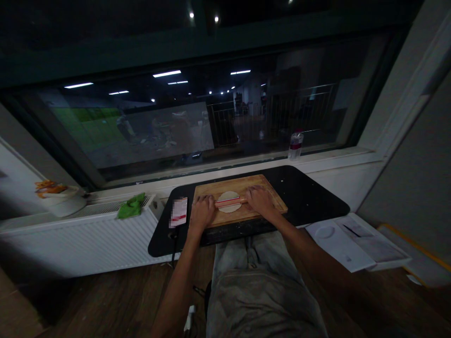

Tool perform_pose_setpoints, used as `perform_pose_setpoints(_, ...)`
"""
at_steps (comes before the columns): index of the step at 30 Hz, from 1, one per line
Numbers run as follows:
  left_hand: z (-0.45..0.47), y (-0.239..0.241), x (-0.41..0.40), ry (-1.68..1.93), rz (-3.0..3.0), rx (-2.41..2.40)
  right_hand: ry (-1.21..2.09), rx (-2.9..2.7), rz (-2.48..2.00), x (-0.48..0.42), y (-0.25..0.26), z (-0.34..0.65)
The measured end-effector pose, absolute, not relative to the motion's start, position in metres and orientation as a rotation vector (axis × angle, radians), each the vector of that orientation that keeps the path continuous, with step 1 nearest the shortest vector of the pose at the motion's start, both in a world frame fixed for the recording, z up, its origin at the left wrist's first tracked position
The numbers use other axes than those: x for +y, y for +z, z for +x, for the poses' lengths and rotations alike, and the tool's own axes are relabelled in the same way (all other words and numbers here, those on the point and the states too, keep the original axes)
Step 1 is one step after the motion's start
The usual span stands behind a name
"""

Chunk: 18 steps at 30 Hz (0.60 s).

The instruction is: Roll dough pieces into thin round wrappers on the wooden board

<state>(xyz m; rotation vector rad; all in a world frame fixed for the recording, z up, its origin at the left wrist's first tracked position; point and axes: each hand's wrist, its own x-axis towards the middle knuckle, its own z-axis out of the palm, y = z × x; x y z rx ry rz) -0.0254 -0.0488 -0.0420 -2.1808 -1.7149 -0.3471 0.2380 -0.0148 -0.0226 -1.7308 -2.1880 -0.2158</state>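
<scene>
Dim room, wood floor, wide dark window (pixel 183 126) beyond both grips, ceiling lights showing in the glass. Reading left to right from where I stand.

Farthest left of the left grip: a white pot (pixel 65 203) with something orange in it. Nearer, a ribbed radiator (pixel 116 244), green cloth (pixel 131 206) crumpled on its top. Just beside the left grip, on the black table (pixel 306 202), lies a phone (pixel 179 212), screen too blurred to read.

Left grip (pixel 203 211): closed on the left end of a slim rolling pin (pixel 229 202). Between the grips, a round of dough (pixel 230 209) lies flat on a wooden board (pixel 246 182), pin straight across its middle, dough showing on both the far and near sides. Right grip (pixel 260 199): closed on the pin's right end. How far the fingers wrap underneath, I cannot tell.

My judgement on the rolling: even weight from both grips, or one side thins first; strokes from the middle outward, easing off at the rim; a quarter turn of the round between passes to hold its shape.

Beyond the right grip, a clear bottle (pixel 296 145) on the sill. Right of that grip, past the table's edge, a flat white box (pixel 352 239).
</scene>
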Motion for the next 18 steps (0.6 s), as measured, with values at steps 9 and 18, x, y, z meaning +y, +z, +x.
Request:
perform_pose_setpoints(9, -0.015, -0.023, -0.032, -0.165, -2.160, -1.873, -0.243, -2.174, -1.759, 0.008, -0.024, 0.234)
perform_pose_setpoints(18, -0.014, -0.022, -0.026, -0.156, -2.170, -1.885, -0.225, -2.333, -1.766, 0.003, -0.017, 0.232)
